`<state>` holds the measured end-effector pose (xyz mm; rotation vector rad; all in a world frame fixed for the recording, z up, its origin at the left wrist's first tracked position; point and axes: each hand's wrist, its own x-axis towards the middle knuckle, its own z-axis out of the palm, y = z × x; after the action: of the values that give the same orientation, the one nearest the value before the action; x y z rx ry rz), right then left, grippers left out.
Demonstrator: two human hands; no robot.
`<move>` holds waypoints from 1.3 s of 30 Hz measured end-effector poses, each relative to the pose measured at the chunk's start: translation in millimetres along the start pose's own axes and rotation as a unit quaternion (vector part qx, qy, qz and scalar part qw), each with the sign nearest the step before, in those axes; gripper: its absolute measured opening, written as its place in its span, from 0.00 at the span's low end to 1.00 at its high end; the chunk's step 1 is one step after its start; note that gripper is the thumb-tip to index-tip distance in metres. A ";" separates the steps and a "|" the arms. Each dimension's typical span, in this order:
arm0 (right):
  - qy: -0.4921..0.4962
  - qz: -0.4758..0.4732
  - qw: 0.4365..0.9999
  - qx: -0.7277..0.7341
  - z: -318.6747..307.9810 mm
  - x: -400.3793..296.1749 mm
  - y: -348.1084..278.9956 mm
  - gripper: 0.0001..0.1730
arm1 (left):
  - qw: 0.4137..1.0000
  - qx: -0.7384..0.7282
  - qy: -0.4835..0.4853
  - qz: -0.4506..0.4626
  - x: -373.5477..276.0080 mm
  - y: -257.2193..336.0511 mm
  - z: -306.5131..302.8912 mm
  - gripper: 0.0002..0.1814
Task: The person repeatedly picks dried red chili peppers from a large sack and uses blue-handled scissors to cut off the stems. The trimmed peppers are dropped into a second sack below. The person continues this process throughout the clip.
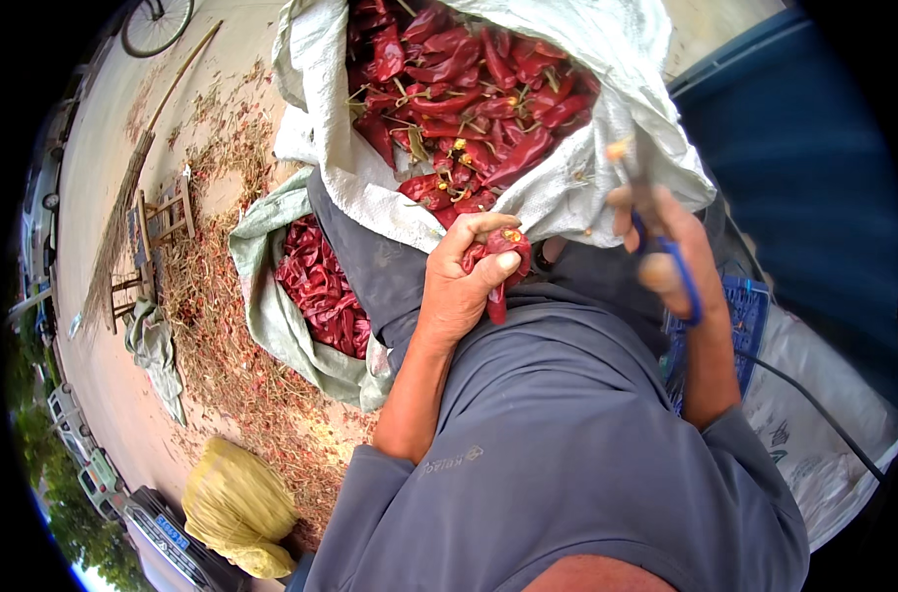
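Note:
My left hand is closed around dried red chili peppers; one shows an open top with pale seeds. Blurred by motion, my right hand grips scissors with blue handles, off to the right and apart from the peppers. A small orange-yellow bit shows near the blade tips. In front of both hands, a white woven sack with its mouth spread wide holds many whole red chilies with stems. Left of my leg, a pale green woven sack contains more red chilies.
Dry stems and pepper scraps litter the ground at left, with a twig broom and a wooden stool. A yellow sack stands lower left. At right are a blue plastic crate, a black cable and a dark blue surface.

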<state>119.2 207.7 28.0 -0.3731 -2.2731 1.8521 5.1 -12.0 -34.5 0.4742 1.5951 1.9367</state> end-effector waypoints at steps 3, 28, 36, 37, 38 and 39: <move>-0.010 -0.007 0.977 -0.212 5.8 -6.5 -2.0 0.43 | 0.998 -0.024 -0.037 -0.046 -1.4 3.1 -3.5 0.20; -0.091 -0.099 0.930 -0.343 13.0 -28.8 17.5 0.42 | 0.945 -0.103 -0.243 -0.193 15.5 1.6 -6.4 0.13; -0.056 -0.036 0.959 -0.275 17.0 -43.7 25.2 0.43 | 0.932 -0.083 -0.261 -0.238 11.5 -0.8 12.4 0.17; -0.059 -0.005 0.976 -0.209 16.7 -45.1 24.1 0.44 | 0.932 -0.090 -0.268 -0.227 13.2 -2.2 12.5 0.17; -0.061 0.026 0.988 -0.142 16.5 -45.9 23.0 0.46 | 0.931 -0.079 -0.269 -0.236 15.8 -0.8 10.8 0.17; -0.068 0.006 0.983 -0.171 15.5 -45.5 22.0 0.48 | 0.931 -0.088 -0.259 -0.240 15.8 -1.9 10.5 0.17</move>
<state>159.5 183.4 4.0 -0.3161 -2.6938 1.5301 -0.3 6.2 -35.4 0.4255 1.0605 1.4131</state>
